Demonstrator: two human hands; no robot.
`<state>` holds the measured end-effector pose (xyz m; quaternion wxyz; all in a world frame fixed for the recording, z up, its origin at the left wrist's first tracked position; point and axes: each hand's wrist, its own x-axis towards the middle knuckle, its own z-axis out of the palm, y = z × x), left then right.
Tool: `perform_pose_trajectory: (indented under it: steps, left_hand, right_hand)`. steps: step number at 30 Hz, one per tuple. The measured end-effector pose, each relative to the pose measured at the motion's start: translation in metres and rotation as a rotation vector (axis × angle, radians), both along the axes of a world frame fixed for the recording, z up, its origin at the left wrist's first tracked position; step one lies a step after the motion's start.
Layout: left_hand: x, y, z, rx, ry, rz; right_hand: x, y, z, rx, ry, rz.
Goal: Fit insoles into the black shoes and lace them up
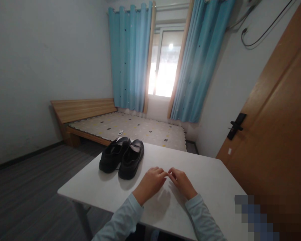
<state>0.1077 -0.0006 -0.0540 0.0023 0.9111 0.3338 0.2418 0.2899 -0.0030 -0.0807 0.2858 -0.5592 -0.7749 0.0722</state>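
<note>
Two black shoes, a left-hand shoe (114, 155) and a right-hand shoe (131, 160), stand side by side on the white table (203, 174), heels toward me. To their right, my left hand (152, 182) hovers just over the tabletop, palm down, its fingers loosely bent. My right hand (182, 182) faces it, also with bent fingers, and the fingertips of both hands meet. Nothing shows in either hand, though the palms are hidden. Neither hand touches the shoes.
Behind the table is a low bed (153, 132) with a wooden headboard (87, 108); a small white remote-like object (120, 132) lies on it. Blue curtains (130, 60) flank a window (167, 63). At the right stands a brown door (273, 134) with a black handle (237, 126).
</note>
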Motion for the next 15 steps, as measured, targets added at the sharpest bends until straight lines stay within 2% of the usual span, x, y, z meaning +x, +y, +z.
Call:
perform_pose_trajectory:
  steps: [4, 8, 12, 15]
  left_hand:
    - [-0.02, -0.003, 0.023, 0.108, -0.047, 0.113]
    - [-0.059, -0.003, 0.04, 0.259, -0.061, 0.368]
    - [-0.102, 0.008, 0.037, 0.256, -0.03, 0.573]
    - [-0.124, 0.02, 0.026, 0.158, 0.025, 0.567]
  right_hand:
    - [0.002, 0.0, 0.0, -0.002, 0.026, -0.018]
    - [0.002, 0.001, 0.0, 0.005, 0.039, -0.04]
    - [0.001, 0.001, 0.0, 0.012, 0.044, -0.044]
    - [0.0, 0.001, 0.0, 0.002, 0.043, -0.045]
